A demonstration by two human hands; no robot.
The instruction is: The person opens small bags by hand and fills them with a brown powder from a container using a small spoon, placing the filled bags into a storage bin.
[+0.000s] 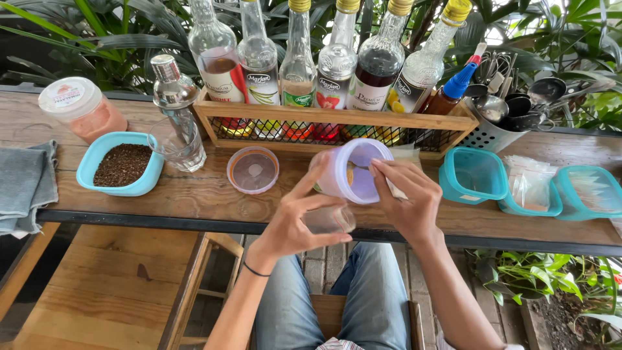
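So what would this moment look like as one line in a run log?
left hand: holds small clear plastic cup | right hand: tilts translucent round plastic jar | loose lid: on wooden counter

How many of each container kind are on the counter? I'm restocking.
Syrup bottles in the wooden rack: 6
Teal tubs: 4
Round plastic jars: 2
Squeeze bottle: 1
Total: 13

The person's left hand [295,223] and right hand [408,201] are bare, as are both forearms. A thin dark band circles the left wrist. Faded blue jeans cover both legs below.
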